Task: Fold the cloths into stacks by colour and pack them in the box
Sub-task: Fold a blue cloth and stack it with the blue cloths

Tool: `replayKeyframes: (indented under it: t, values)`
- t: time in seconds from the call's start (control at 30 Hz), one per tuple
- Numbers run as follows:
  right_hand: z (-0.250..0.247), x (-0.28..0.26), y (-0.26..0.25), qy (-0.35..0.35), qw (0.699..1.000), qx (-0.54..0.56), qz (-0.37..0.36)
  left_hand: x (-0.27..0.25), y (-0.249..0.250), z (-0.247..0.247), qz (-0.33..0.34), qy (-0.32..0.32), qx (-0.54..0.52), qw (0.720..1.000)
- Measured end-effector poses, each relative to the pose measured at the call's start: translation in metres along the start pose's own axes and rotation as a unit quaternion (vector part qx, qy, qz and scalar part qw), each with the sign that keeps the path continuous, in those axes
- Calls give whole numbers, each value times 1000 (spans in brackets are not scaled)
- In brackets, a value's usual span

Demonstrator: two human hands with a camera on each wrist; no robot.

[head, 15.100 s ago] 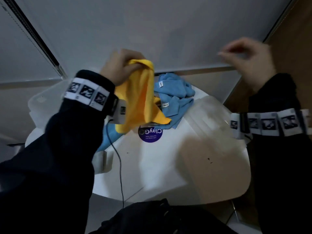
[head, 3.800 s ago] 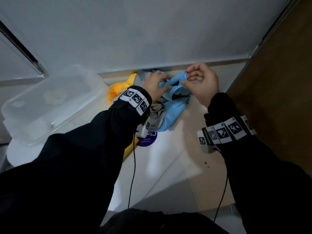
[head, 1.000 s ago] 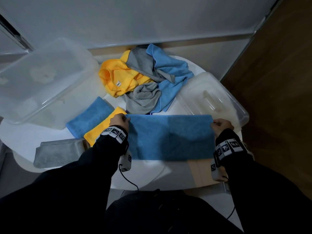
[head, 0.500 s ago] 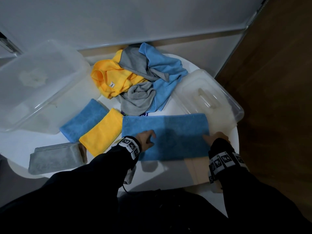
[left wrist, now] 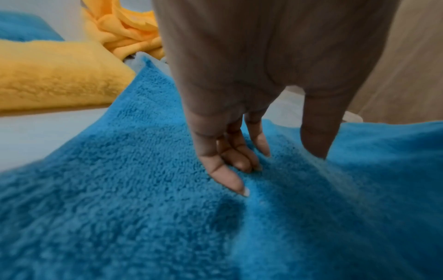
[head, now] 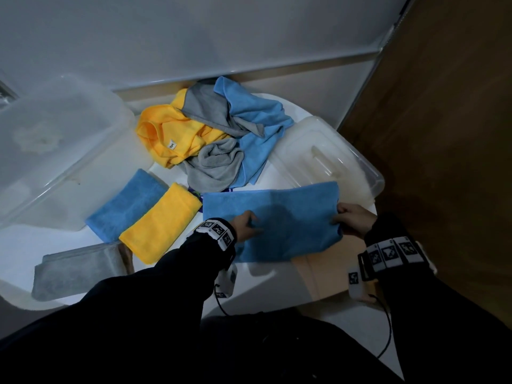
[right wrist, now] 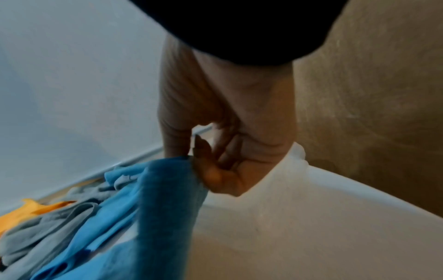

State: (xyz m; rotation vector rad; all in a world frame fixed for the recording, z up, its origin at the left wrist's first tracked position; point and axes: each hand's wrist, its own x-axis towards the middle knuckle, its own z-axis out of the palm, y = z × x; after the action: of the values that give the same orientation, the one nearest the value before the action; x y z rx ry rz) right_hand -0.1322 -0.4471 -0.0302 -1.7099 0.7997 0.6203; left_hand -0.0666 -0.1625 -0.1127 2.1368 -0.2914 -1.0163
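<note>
We press the left hand (head: 245, 224), fingers straight, onto the middle of the blue cloth (head: 288, 212) lying on the table (head: 266, 284), probably anchoring the fold line; the right hand (head: 350, 220) pinches its right edge for folding over.

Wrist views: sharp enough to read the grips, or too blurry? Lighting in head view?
Left wrist: fingers on the blue cloth sharp, edges smeared. Right wrist: soft throughout, yet the right hand plainly pinches the cloth edge. Head: dim, sleeves near-black, wide-angle bending, left hand shadows the cloth.
</note>
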Motion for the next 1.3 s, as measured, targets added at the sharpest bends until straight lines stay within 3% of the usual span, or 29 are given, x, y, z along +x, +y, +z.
replayKeyframes:
  t: [0.07,0.13,0.23,0.3,0.33,0.47,0.6,0.7,0.77,0.87,1.03,1.2,1.3]
  values:
    - [13,-9,-12,-51,998,25,-40,1,11,0,-17,12,-93,995]
    - [35,-12,-23,-111,990,36,-75,-2,24,-3,-58,13,-230,972]
    - [78,-23,-44,-229,968,54,-84,-11,28,-15,-125,-10,-435,892]
    - [98,-32,-58,-262,953,130,-73,-11,19,-21,-138,-18,-502,854]
    - [101,-34,-64,-252,951,164,-73,-12,15,-22,-140,-12,-489,861]
    - [94,-16,-66,-145,968,199,-43,-11,5,-17,-105,45,-289,951]
    - [100,0,-50,-62,993,98,5,-18,3,-16,-44,99,-169,980]
    - [112,12,-33,-1,999,-31,-22,-30,-3,-31,-25,175,-115,978]
    - [121,18,-20,-20,992,-119,-47,-42,-18,-43,-49,205,-102,972]
    - [136,20,-6,-45,978,-190,-77,-61,-42,-50,-110,198,-82,971]
    - [150,23,2,12,964,-243,-112,-67,-55,-45,-151,188,-80,967]
    - [150,22,-3,15,964,-256,-75,-66,-48,-45,-192,194,-43,961]
    - [144,27,-6,19,973,-232,-8,-64,-43,-42,-136,215,0,967]
